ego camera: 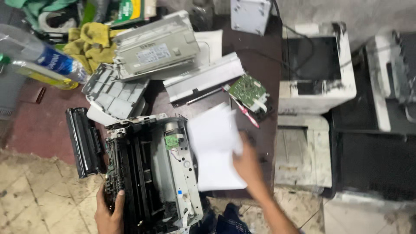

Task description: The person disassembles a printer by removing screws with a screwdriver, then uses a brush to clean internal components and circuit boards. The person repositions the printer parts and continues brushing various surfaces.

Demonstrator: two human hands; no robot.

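Observation:
A printer with its covers off (149, 167) stands on the dark table (39, 130) in front of me, its black and metal insides showing. My left hand (109, 210) grips the printer's near left corner. My right hand (247, 162) holds a white sheet of paper (215, 145) by its right edge, beside the printer's right side. The paper looks blurred.
A black toner cartridge (83, 141) lies left of the printer. Grey cover panels (113, 93), a scanner lid (154, 45), a green circuit board (248, 90) and a red screwdriver (247, 113) lie behind. Yellow rags (92, 45) and a plastic bottle (41, 58) sit far left. Other printers (316, 65) stand at right.

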